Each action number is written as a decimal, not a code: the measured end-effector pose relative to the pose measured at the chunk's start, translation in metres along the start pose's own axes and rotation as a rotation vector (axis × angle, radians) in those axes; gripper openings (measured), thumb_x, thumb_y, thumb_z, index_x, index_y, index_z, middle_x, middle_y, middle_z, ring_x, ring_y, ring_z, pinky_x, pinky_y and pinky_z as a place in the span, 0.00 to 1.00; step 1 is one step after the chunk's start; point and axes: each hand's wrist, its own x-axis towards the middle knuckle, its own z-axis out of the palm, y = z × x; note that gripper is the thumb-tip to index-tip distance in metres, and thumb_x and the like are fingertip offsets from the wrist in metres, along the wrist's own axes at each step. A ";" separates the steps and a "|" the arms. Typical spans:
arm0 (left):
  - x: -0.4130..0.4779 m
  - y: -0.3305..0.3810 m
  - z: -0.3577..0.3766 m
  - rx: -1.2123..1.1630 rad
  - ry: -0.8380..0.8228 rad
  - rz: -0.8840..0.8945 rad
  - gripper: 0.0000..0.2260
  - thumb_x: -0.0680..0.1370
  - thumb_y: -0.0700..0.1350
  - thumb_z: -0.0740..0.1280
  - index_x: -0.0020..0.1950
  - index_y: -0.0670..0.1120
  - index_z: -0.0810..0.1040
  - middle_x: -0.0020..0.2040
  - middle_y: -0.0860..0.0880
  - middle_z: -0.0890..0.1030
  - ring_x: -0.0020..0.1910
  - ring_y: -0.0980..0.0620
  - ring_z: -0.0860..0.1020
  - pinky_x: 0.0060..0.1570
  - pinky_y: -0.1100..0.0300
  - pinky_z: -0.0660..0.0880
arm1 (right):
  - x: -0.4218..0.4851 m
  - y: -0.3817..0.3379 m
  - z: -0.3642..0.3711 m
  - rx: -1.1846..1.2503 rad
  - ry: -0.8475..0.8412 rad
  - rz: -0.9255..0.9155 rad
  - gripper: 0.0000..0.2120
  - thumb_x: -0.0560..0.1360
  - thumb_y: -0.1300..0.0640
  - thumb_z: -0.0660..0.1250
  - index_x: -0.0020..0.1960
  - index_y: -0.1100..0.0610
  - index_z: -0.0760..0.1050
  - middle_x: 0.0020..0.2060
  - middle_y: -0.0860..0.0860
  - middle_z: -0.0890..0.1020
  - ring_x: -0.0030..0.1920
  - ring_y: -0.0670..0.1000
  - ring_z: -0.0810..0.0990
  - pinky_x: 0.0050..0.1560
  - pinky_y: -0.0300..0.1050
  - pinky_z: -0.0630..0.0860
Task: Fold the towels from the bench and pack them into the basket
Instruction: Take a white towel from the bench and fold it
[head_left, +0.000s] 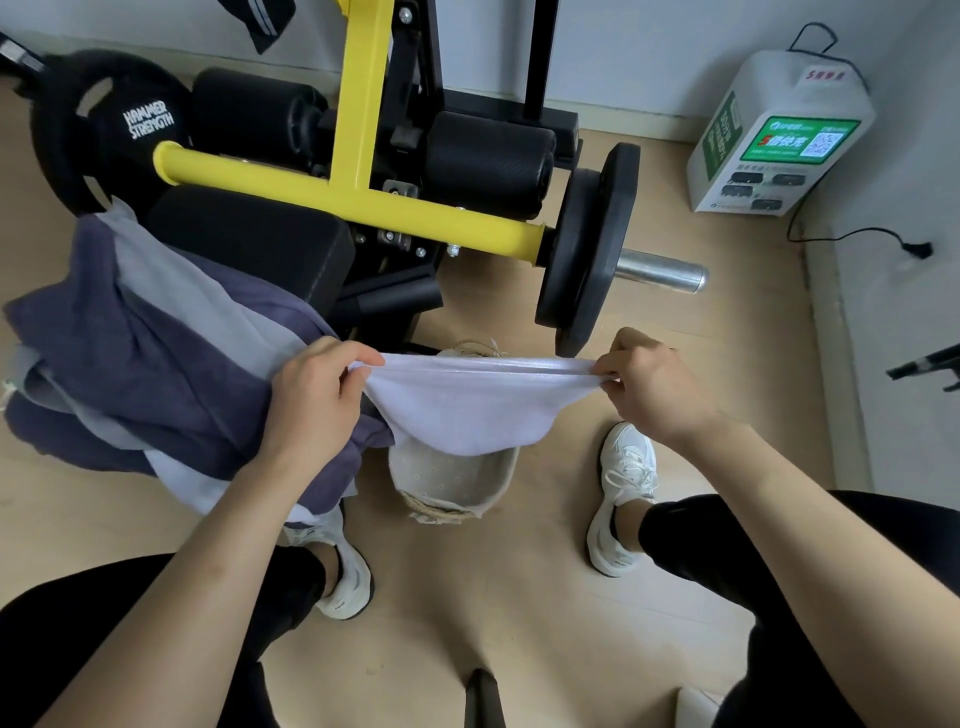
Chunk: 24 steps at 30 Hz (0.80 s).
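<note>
Fingers of the left hand (311, 400) and right hand (654, 387) pinch the ends of the white towel (467, 410), its long axis running side to side directly over the basket (452, 480).

We found the white towel (467, 410) a soft, matt cloth, faintly shiny along its stretched top edge. The basket (457, 483) below it showed rough pale fabric and coarse rope. At the picture's left, the purple and grey towels (156, 364) were matt cloth. The yellow frame (358, 197) was glossy painted metal, the seat pad (249, 244) matt black, the bar end (665, 273) bare brushed metal, the floor (519, 597) smooth pale wood.
</note>
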 end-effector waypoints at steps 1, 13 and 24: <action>-0.001 0.000 -0.001 -0.008 0.004 0.013 0.09 0.78 0.32 0.68 0.52 0.44 0.84 0.47 0.46 0.83 0.42 0.44 0.79 0.41 0.50 0.76 | 0.000 0.002 0.002 -0.012 0.009 0.048 0.11 0.73 0.68 0.67 0.50 0.59 0.84 0.45 0.57 0.76 0.37 0.65 0.78 0.38 0.51 0.76; -0.005 0.001 -0.008 -0.191 0.039 -0.193 0.06 0.81 0.37 0.67 0.54 0.45 0.83 0.41 0.52 0.82 0.41 0.50 0.82 0.43 0.59 0.79 | 0.001 -0.003 -0.018 0.629 0.181 0.258 0.04 0.73 0.62 0.74 0.43 0.53 0.83 0.40 0.49 0.85 0.39 0.45 0.81 0.44 0.39 0.78; 0.004 0.005 -0.010 -0.219 0.111 -0.163 0.11 0.81 0.36 0.67 0.61 0.44 0.83 0.52 0.48 0.86 0.52 0.51 0.83 0.52 0.63 0.77 | 0.008 0.000 -0.032 0.725 0.212 0.368 0.08 0.70 0.61 0.77 0.38 0.53 0.79 0.39 0.50 0.83 0.40 0.48 0.81 0.43 0.40 0.77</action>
